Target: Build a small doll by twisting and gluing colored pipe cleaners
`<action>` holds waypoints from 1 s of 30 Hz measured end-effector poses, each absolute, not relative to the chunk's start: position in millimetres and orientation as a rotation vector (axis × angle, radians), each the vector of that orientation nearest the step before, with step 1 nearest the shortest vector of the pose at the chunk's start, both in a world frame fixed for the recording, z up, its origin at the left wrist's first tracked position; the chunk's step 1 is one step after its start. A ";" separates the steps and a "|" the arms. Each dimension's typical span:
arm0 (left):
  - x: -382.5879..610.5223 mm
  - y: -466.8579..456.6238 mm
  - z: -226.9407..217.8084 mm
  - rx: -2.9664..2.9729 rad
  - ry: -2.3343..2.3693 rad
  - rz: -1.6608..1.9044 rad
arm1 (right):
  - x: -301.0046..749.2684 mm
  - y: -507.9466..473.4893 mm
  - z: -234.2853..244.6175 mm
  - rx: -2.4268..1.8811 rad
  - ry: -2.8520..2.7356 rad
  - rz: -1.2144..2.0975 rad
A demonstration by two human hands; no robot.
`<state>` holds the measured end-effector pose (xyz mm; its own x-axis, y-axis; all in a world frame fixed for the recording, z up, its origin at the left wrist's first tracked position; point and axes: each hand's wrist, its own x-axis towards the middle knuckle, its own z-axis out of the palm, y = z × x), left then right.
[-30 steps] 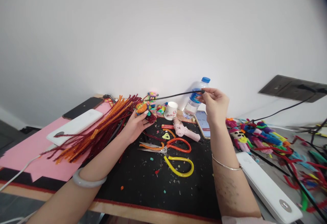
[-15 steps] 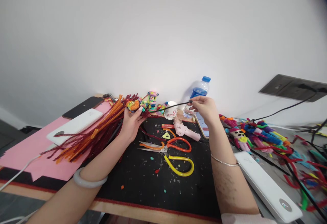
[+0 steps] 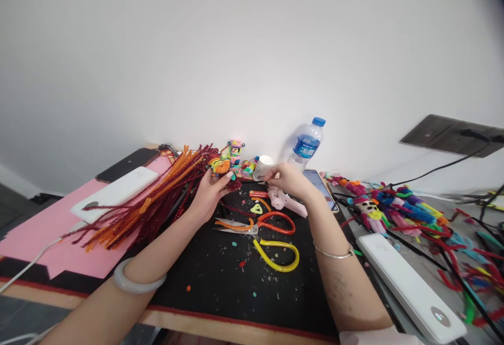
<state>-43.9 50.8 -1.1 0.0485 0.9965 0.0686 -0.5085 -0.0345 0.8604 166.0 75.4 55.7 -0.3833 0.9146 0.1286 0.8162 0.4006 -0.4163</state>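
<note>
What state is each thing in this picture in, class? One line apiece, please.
Left hand: closed around a small figure
Right hand: fingers bent together; whether they grip anything is unclear
Scissors: lying open, blades apart
Bottle: blue cap on
Left phone: lying flat, dark
Right phone: screen lit, partly covered
Right power bank: lying flat
Wall socket: black plug inserted

Of the hands (image 3: 208, 194), the left holds a colourful figure (image 3: 219, 165) beside orange stems (image 3: 180, 166).
</note>
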 end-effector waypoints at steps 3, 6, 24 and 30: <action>-44.8 52.7 -2.7 0.858 0.756 1.422 | 146.2 73.5 44.1 -1.420 -2.473 0.462; -45.6 54.4 -4.4 0.856 0.763 1.426 | 133.3 72.2 35.9 -1.374 -2.605 0.544; -44.3 51.1 -4.1 0.818 0.734 1.400 | 128.5 -3.7 29.1 -1.301 -2.549 0.567; -44.9 51.4 -5.4 0.828 0.727 1.403 | 126.5 9.7 19.9 -1.435 -2.356 0.171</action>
